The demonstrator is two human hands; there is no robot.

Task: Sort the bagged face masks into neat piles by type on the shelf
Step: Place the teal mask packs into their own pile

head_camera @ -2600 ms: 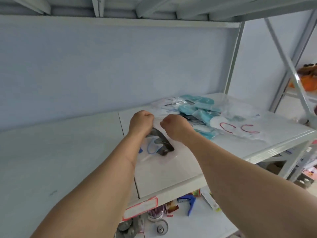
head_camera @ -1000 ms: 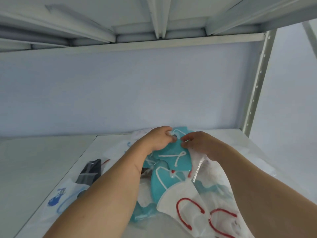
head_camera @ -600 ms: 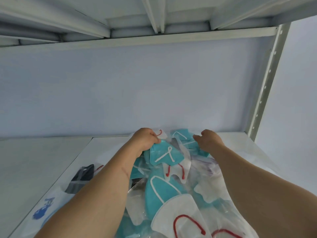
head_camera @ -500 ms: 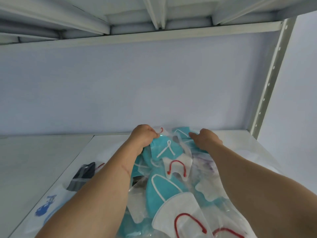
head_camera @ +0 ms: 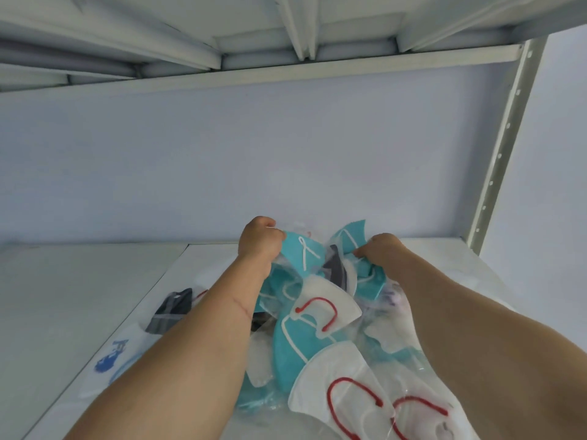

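Gripping from either side, both hands work at the far end of a jumbled heap of bagged face masks (head_camera: 320, 338) on the white shelf (head_camera: 95, 312). The left hand (head_camera: 259, 241) is curled tight round the edge of a teal mask with white ear loops (head_camera: 303, 254), lifting it clear of the heap. The right hand (head_camera: 379, 250) is curled too, its fingers pinching the clear bag of another teal mask (head_camera: 349, 238) that stands up just beside the first; exactly which bag those fingers catch is hard to tell through the crumpled plastic. Between the two hands a dark grey mask (head_camera: 335, 269) pokes out of the pile.

Nearer in the heap lies a white mask with red ear loops (head_camera: 320, 304), overlapping a teal mask (head_camera: 287, 350) beneath it. Nearest of all, at the lower right, sits a second white mask with red loops (head_camera: 346, 389) in its bag.

Left of the heap, partly hidden by the left forearm, a grey-and-black mask (head_camera: 171, 309) lies flat on the shelf, and nearer still a bag with a blue print (head_camera: 111, 357) rests beside it. A perforated metal upright (head_camera: 498, 150) rises at the far right, under the ribbed underside of the shelf above (head_camera: 286, 27).
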